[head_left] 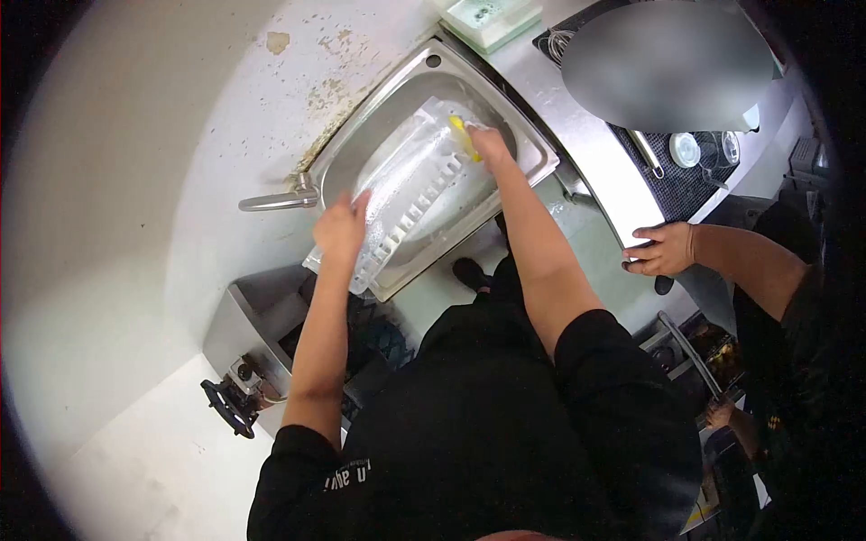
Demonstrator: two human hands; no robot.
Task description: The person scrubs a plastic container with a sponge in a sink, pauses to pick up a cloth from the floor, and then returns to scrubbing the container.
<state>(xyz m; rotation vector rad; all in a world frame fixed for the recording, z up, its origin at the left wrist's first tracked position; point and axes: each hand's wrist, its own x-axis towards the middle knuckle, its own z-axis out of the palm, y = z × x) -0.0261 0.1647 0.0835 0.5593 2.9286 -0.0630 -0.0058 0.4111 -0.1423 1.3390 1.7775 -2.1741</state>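
A long clear plastic piece [383, 203] with a row of square notches along one side lies slantwise over the metal sink [439, 243]. Its surface looks wet, with whitish streaks. My left hand [341, 230] is closed around its near left part, thumb on top. At the far end, my right hand [487, 147] grips a yellow sponge [458, 123], pressed against or just over the plastic; the fingers partly cover it. Beside my left hand, a curved metal faucet [280, 200] juts out from the sink's left rim.
A co-worker's hand [663, 250] rests on the steel counter [586, 135] to the right. On a black mat [672, 185] there stand a round white-lidded tub [685, 150] and clear cups. A pale green-white container [487, 20] sits behind the sink. Steel equipment [244, 338] stands at left.
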